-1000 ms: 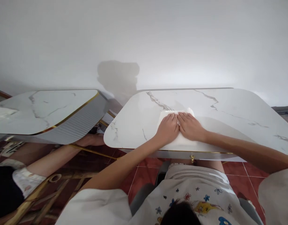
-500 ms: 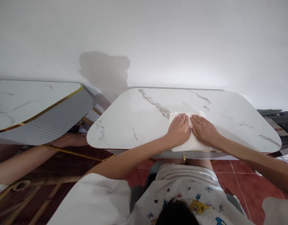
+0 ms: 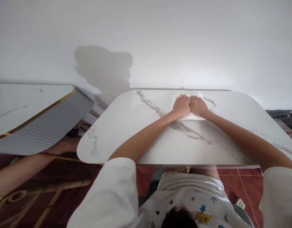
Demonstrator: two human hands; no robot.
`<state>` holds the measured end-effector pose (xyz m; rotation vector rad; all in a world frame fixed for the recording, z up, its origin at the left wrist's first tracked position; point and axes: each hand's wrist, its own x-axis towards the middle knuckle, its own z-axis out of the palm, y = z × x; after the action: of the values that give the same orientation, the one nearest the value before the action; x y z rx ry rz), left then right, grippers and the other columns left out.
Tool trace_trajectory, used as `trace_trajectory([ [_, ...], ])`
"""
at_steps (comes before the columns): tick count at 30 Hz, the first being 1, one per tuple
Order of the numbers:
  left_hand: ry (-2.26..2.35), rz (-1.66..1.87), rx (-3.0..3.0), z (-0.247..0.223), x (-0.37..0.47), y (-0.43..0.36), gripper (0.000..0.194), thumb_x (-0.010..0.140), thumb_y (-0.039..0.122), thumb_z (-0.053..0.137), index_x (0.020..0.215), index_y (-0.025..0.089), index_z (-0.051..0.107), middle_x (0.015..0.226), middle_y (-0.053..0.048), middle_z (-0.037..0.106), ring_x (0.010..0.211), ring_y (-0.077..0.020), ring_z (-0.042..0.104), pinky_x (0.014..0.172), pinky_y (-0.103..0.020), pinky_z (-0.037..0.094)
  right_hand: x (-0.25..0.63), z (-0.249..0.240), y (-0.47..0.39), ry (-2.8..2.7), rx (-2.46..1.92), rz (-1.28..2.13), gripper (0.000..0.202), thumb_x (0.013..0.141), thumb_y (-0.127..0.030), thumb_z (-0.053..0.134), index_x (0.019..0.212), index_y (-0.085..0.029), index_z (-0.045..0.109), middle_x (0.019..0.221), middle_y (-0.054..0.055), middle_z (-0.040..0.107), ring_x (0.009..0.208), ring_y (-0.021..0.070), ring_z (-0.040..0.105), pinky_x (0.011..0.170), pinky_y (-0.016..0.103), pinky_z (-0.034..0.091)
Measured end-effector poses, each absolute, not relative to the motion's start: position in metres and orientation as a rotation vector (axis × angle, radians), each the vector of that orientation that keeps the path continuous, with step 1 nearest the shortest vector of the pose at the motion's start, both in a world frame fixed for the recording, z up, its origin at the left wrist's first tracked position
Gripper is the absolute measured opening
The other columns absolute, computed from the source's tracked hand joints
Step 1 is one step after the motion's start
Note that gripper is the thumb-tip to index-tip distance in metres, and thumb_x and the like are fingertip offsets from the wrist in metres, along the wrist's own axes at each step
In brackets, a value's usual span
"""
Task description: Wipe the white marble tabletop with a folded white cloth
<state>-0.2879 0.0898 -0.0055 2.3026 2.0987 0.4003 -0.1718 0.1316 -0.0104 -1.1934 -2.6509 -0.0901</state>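
Observation:
Both my palms are down on a folded white cloth [image 3: 192, 117], possibly a paper towel, near the far edge of a white marble-patterned tabletop [image 3: 127, 136]. My left hand [image 3: 182, 106] covers the cloth's left part with its fingers laid over it. Beside it, thumbs close together, my right hand [image 3: 198, 106] lies flat over the right part. Both arms reach forward across the tabletop. Some of the cloth is hidden beneath the hands.
A white wall [image 3: 171, 41] rises behind the tabletop. Left stands a second marble-patterned table [image 3: 24, 107] with gold trim and a ribbed side. Another person's bare limb [image 3: 29, 167] is below it, near a bamboo frame [image 3: 53, 188]. Dark objects [image 3: 288, 118] sit at the right.
Both hands and the cloth have moved away from me, from the tabletop's near edge to near its far edge. My arms are stretched out further, and the view has shifted slightly.

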Motion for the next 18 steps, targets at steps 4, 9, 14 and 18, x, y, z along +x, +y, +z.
trace_trajectory([
  [4, 2.053, 0.499, 2.373, -0.011, -0.305, 0.137, 0.045, 0.093, 0.016, 0.029, 0.133, 0.007, 0.048, 0.145, -0.017, 0.045, 0.138, -0.025, 0.035, 0.114, -0.039, 0.026, -0.187, -0.012, 0.174, -2.614, -1.274, -0.088, 0.046, 0.09, -0.015, 0.029, 0.129, 0.0, 0.05, 0.139, 0.022, 0.05, 0.13, 0.0309, 0.042, 0.107, 0.043, 0.031],
  [9, 2.056, 0.56, 2.374, -0.013, -0.32, 0.18, 0.04, 0.092, 0.014, 0.03, 0.123, 0.009, 0.054, 0.135, -0.017, 0.054, 0.13, -0.0251, 0.044, 0.11, -0.037, 0.03, -0.203, -0.013, 0.22, -2.584, -1.251, -0.07, 0.042, 0.088, -0.014, 0.031, 0.12, -0.006, 0.057, 0.131, 0.021, 0.057, 0.122, 0.0313, 0.049, 0.103, 0.044, 0.035],
  [14, 2.079, 0.607, 2.341, -0.008, -0.323, 0.194, 0.035, 0.092, 0.014, 0.032, 0.115, 0.01, 0.059, 0.126, -0.016, 0.059, 0.124, -0.0245, 0.049, 0.106, -0.036, 0.034, -0.206, -0.013, 0.238, -2.529, -1.242, -0.04, 0.037, 0.088, -0.013, 0.031, 0.107, -0.012, 0.063, 0.124, 0.016, 0.062, 0.117, 0.0298, 0.053, 0.099, 0.042, 0.039],
  [18, 2.087, 0.614, 2.361, -0.007, -0.323, 0.195, 0.035, 0.092, 0.014, 0.032, 0.113, 0.012, 0.06, 0.125, -0.014, 0.06, 0.122, -0.0236, 0.05, 0.105, -0.034, 0.035, -0.205, -0.014, 0.241, -2.487, -1.252, -0.016, 0.038, 0.088, -0.013, 0.031, 0.106, -0.015, 0.064, 0.123, 0.013, 0.063, 0.113, 0.028, 0.055, 0.098, 0.04, 0.039],
])
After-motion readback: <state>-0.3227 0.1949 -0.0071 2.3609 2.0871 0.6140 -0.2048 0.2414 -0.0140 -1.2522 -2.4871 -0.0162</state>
